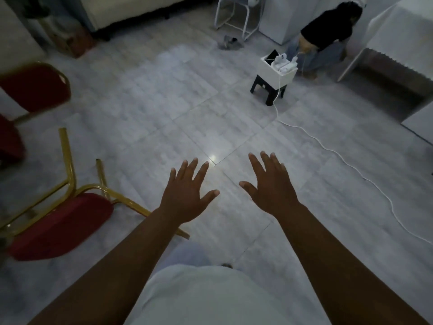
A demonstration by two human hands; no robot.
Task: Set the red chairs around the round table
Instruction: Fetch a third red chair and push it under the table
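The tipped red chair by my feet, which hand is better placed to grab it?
Probably the left hand: the tipped chair lies on that side, closer to it. The right hand, also open, would have to cross over.

head view looks down, forward over floor (210, 102).

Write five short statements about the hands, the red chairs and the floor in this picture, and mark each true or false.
1. Both the left hand and the right hand are open and hold nothing. True.
2. The red padded chair with a gold metal frame stands upright. False: it lies tipped over.
3. A white cable runs across the grey tiled floor. True.
4. The right hand grips a chair leg. False: it touches nothing.
5. The small black stool bears a white box. True.
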